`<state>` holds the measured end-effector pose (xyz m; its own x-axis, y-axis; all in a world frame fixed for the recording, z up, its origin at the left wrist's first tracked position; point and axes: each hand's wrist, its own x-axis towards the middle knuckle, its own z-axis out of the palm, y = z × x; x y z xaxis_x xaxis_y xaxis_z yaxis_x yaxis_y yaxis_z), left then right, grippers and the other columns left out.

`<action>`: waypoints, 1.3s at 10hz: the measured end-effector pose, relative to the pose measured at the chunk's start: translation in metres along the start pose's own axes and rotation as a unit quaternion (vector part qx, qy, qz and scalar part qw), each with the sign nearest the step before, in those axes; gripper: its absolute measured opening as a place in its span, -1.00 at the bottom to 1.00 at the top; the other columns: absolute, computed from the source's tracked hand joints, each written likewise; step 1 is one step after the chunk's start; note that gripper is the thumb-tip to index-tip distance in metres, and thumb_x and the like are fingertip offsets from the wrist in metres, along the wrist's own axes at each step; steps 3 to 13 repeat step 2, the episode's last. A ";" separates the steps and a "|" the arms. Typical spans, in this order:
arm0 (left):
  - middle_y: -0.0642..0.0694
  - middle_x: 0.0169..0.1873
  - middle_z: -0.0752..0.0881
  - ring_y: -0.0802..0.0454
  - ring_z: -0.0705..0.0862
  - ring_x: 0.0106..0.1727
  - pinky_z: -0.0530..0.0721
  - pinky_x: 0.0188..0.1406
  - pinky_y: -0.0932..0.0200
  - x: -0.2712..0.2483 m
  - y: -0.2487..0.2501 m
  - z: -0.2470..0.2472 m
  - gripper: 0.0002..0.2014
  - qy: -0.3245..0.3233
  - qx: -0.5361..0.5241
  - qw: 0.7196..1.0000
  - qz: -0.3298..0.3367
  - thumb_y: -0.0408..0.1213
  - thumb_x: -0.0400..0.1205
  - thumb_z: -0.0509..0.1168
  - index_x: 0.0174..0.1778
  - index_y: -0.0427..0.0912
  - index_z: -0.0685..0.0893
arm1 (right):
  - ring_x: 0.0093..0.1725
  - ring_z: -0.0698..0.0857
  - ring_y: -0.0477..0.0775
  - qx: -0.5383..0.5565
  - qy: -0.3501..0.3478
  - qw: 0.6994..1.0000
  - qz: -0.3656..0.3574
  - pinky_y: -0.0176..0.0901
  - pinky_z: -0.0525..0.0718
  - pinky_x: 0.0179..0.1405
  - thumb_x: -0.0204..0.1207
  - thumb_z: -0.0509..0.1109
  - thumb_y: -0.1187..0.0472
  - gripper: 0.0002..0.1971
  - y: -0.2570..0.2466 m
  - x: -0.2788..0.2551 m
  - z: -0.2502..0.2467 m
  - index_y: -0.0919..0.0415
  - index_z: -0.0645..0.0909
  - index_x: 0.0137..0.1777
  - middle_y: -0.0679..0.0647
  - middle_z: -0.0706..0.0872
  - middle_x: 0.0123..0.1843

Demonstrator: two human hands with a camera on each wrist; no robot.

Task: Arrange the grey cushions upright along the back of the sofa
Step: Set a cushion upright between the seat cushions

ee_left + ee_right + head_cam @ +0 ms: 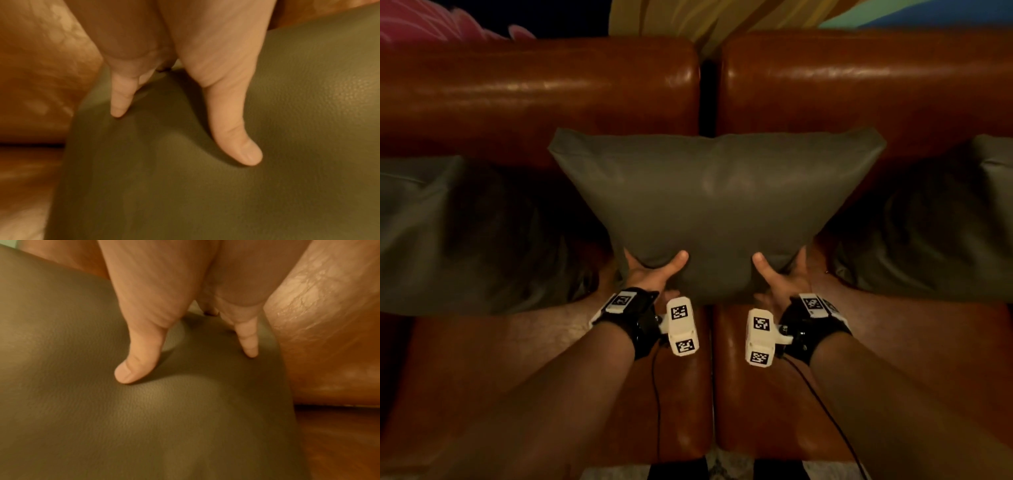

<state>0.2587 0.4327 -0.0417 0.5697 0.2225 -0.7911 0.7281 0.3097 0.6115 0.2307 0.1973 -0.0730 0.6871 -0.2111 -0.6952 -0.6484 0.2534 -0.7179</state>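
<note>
Dim warm light glints on glossy brown leather; a colourful painted wall [722, 17] rises behind, and pale patterned floor [722, 469] shows below.

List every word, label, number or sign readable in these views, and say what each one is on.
No readable words, numbers or brand names in any view.
Black-and-white square code markers, patterns and not text, on the white blocks of the left wrist rig and the right wrist rig.
The middle grey cushion, gripped by the left hand and the right hand, bears no label.
The brown sofa shows none either.
</note>
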 end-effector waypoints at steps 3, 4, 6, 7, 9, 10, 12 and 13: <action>-0.02 0.30 0.64 -0.17 0.70 0.25 0.77 0.17 -0.15 -0.020 -0.001 -0.025 -0.18 0.009 0.105 0.993 0.046 -0.30 0.44 0.62 0.59 0.06 0.39 | 0.62 0.68 0.30 -0.146 0.059 0.987 0.004 -0.11 0.83 0.30 0.69 0.62 0.13 -0.11 -0.017 -0.039 -0.002 0.03 0.26 0.95 0.21 0.56 0.82; -0.02 0.30 0.64 -0.17 0.70 0.25 0.77 0.17 -0.15 -0.020 -0.001 -0.025 -0.18 0.009 0.105 0.993 0.046 -0.30 0.44 0.62 0.59 0.06 0.39 | 0.62 0.68 0.30 -0.146 0.059 0.987 0.004 -0.11 0.83 0.30 0.69 0.62 0.13 -0.11 -0.017 -0.039 -0.002 0.03 0.26 0.95 0.21 0.56 0.82; -0.02 0.30 0.64 -0.17 0.70 0.25 0.77 0.17 -0.15 -0.020 -0.001 -0.025 -0.18 0.009 0.105 0.993 0.046 -0.30 0.44 0.62 0.59 0.06 0.39 | 0.62 0.68 0.30 -0.146 0.059 0.987 0.004 -0.11 0.83 0.30 0.69 0.62 0.13 -0.11 -0.017 -0.039 -0.002 0.03 0.26 0.95 0.21 0.56 0.82; -0.02 0.30 0.64 -0.17 0.70 0.25 0.77 0.17 -0.15 -0.020 -0.001 -0.025 -0.18 0.009 0.105 0.993 0.046 -0.30 0.44 0.62 0.59 0.06 0.39 | 0.62 0.68 0.30 -0.146 0.059 0.987 0.004 -0.11 0.83 0.30 0.69 0.62 0.13 -0.11 -0.017 -0.039 -0.002 0.03 0.26 0.95 0.21 0.56 0.82; -0.02 0.30 0.64 -0.17 0.70 0.25 0.77 0.17 -0.15 -0.020 -0.001 -0.025 -0.18 0.009 0.105 0.993 0.046 -0.30 0.44 0.62 0.59 0.06 0.39 | 0.62 0.68 0.30 -0.146 0.059 0.987 0.004 -0.11 0.83 0.30 0.69 0.62 0.13 -0.11 -0.017 -0.039 -0.002 0.03 0.26 0.95 0.21 0.56 0.82; -0.02 0.30 0.64 -0.17 0.70 0.25 0.77 0.17 -0.15 -0.020 -0.001 -0.025 -0.18 0.009 0.105 0.993 0.046 -0.30 0.44 0.62 0.59 0.06 0.39 | 0.62 0.68 0.30 -0.146 0.059 0.987 0.004 -0.11 0.83 0.30 0.69 0.62 0.13 -0.11 -0.017 -0.039 -0.002 0.03 0.26 0.95 0.21 0.56 0.82; -0.02 0.30 0.64 -0.17 0.70 0.25 0.77 0.17 -0.15 -0.020 -0.001 -0.025 -0.18 0.009 0.105 0.993 0.046 -0.30 0.44 0.62 0.59 0.06 0.39 | 0.62 0.68 0.30 -0.146 0.059 0.987 0.004 -0.11 0.83 0.30 0.69 0.62 0.13 -0.11 -0.017 -0.039 -0.002 0.03 0.26 0.95 0.21 0.56 0.82; -0.02 0.30 0.64 -0.17 0.70 0.25 0.77 0.17 -0.15 -0.020 -0.001 -0.025 -0.18 0.009 0.105 0.993 0.046 -0.30 0.44 0.62 0.59 0.06 0.39 | 0.62 0.68 0.30 -0.146 0.059 0.987 0.004 -0.11 0.83 0.30 0.69 0.62 0.13 -0.11 -0.017 -0.039 -0.002 0.03 0.26 0.95 0.21 0.56 0.82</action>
